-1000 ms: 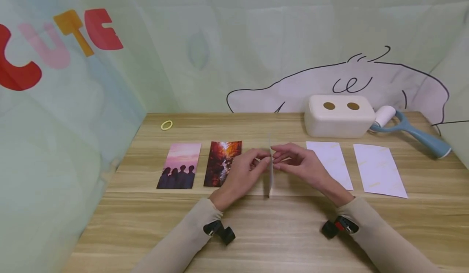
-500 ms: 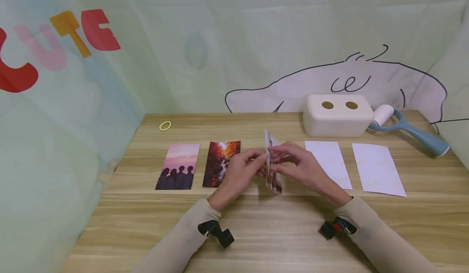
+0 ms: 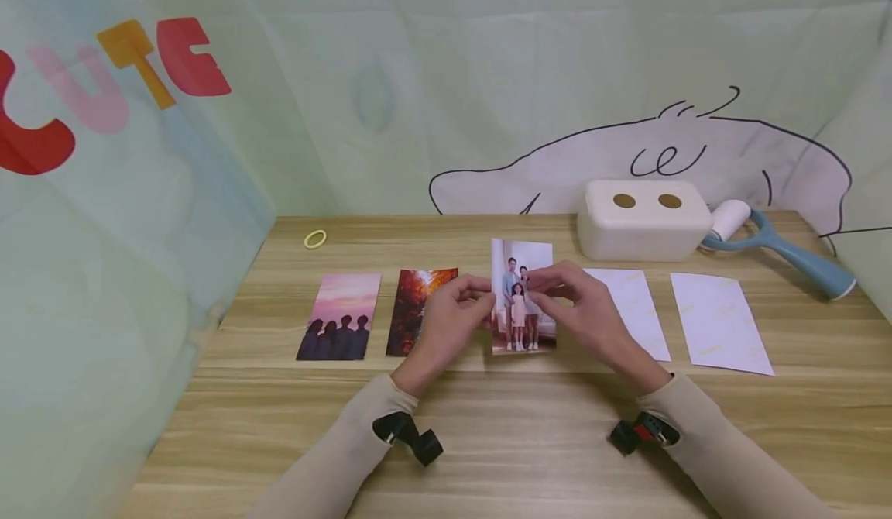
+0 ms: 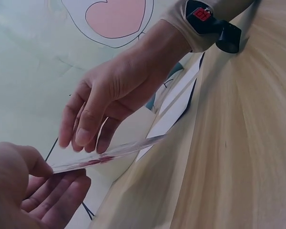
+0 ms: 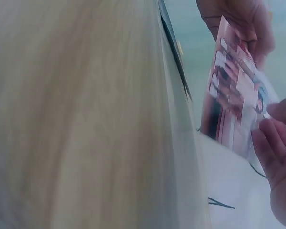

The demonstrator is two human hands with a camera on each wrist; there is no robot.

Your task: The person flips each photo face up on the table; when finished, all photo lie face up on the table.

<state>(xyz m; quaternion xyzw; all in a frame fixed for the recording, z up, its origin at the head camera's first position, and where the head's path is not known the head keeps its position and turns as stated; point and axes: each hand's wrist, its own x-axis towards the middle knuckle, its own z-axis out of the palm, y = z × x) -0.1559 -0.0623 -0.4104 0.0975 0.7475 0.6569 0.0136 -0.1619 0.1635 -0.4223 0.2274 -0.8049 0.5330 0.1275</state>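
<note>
A family photo print [image 3: 517, 314] stands upright above the table in the head view, its picture side toward me. My left hand [image 3: 449, 317] pinches its left edge between thumb and fingers. Before the picture's right part hovers my right hand [image 3: 585, 310], fingers loosely bent. In the left wrist view the right hand [image 4: 117, 90] has its fingertips close over the print [image 4: 109, 155]; whether they touch it I cannot tell. To the left lie a sunset photo [image 3: 337, 317] and an autumn stream photo [image 3: 411, 302], the latter partly covered by my left hand.
Two white cards [image 3: 637, 310] lie on the right, one partly behind my right hand. Behind them stand a cream box [image 3: 644, 228] with two round holes and a blue-handled lint roller [image 3: 794, 252]. A yellow ring [image 3: 316, 239] sits at the back left.
The print has turned from edge-on to face me, showing its family picture. My left hand keeps its grip at the left edge, while the right hand has shifted slightly rightward.
</note>
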